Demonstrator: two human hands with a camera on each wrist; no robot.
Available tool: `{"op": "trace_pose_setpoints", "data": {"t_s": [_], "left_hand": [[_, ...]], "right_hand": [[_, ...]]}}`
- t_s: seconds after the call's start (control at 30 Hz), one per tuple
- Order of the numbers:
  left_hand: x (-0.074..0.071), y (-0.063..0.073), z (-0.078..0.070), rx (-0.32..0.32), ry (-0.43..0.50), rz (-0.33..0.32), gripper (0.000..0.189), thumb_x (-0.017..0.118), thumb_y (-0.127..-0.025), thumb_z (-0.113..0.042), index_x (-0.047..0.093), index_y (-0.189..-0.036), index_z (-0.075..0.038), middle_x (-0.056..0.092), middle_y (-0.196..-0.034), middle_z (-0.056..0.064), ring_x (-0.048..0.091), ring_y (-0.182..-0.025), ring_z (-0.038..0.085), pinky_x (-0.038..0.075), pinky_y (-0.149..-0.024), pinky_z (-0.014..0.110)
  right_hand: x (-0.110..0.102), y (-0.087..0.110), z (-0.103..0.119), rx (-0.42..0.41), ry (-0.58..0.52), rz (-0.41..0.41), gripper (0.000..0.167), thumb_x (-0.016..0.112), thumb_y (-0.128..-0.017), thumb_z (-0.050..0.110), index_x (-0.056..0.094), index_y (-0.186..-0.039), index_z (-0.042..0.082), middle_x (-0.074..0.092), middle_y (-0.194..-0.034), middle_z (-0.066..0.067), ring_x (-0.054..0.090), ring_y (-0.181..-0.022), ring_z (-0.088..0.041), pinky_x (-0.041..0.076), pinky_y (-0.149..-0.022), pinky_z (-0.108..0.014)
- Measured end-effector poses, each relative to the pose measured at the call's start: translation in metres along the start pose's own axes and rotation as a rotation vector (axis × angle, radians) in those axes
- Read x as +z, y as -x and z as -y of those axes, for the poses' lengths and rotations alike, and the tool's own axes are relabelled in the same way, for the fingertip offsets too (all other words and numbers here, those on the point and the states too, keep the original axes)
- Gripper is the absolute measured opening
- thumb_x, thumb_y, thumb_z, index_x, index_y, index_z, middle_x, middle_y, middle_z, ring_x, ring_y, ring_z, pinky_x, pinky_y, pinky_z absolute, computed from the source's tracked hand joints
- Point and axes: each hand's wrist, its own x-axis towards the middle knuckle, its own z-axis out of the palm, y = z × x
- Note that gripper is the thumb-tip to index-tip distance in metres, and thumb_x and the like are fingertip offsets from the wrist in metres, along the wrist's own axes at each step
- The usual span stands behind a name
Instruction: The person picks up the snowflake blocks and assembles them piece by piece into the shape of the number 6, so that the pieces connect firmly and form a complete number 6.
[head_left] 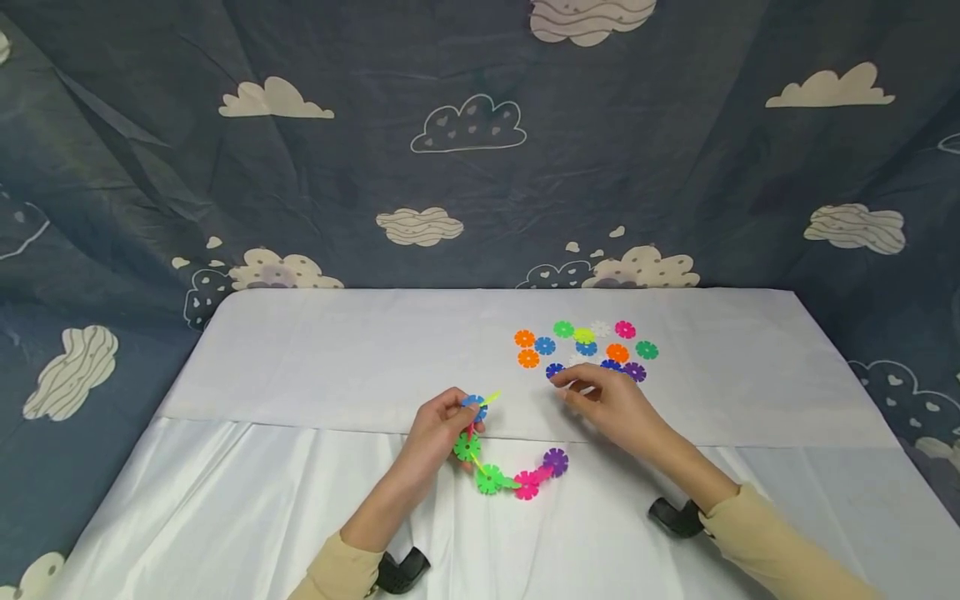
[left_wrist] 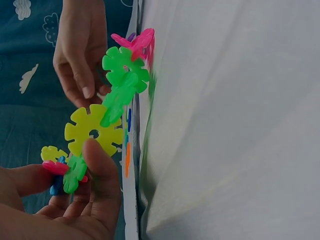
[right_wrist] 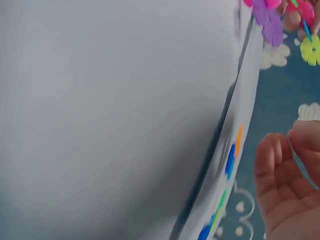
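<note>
A chain of interlocking flower-shaped plastic discs (head_left: 489, 479) curves from my left hand (head_left: 435, 432) toward the right over the white cloth. My left fingers and thumb pinch the chain near its upper end, by a blue disc (head_left: 480, 410) with a yellow one slotted on. In the left wrist view, a large yellow disc (left_wrist: 80, 127) stands by the left thumb, with green and pink discs beyond. A purple disc (head_left: 556, 462) forms the far end. Held just in front of the loose discs, my right hand (head_left: 611, 406) has loosely bent fingers and nothing visible between them.
Loose discs in several colours, among them an orange disc (head_left: 528, 358) and a green disc (head_left: 647, 350), lie in a group beyond my right hand. A white cloth (head_left: 315, 358) covers the table. Behind it hangs a dark curtain (head_left: 480, 192) with cloud prints.
</note>
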Motion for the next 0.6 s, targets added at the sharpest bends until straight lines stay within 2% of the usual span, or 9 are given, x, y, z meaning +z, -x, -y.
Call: {"op": "trace_pose_setpoints", "data": {"t_s": [0.27,0.4,0.6], "left_hand": [[0.000,0.000,0.001,-0.006,-0.005,0.000,0.017,0.056,-0.100,-0.016,0.056,-0.097,0.000,0.064,-0.085,0.015,0.051,-0.060,0.015,0.050,-0.047,0.026],[0.001,0.000,0.000,-0.012,0.003,-0.004,0.016,0.056,-0.100,-0.016,0.057,-0.097,-0.001,0.064,-0.087,0.016,0.051,-0.060,0.015,0.050,-0.047,0.026],[0.000,0.000,0.000,-0.016,0.013,-0.013,0.018,0.057,-0.100,-0.017,0.057,-0.098,0.000,0.065,-0.089,0.019,0.052,-0.060,0.014,0.050,-0.047,0.026]], "right_hand": [[-0.025,0.009,-0.027,0.083,0.093,-0.037,0.024,0.068,-0.093,0.010,0.069,-0.117,0.010,0.068,-0.111,-0.004,0.060,-0.101,-0.023,0.054,-0.083,-0.042],[-0.038,0.012,-0.038,0.116,0.158,-0.043,0.028,0.067,-0.093,0.007,0.066,-0.121,0.005,0.066,-0.113,-0.010,0.060,-0.100,-0.027,0.054,-0.084,-0.046],[-0.056,0.011,-0.054,0.154,0.235,0.008,0.036,0.069,-0.091,0.006,0.063,-0.126,0.003,0.061,-0.122,-0.019,0.059,-0.104,-0.035,0.053,-0.086,-0.051]]}}
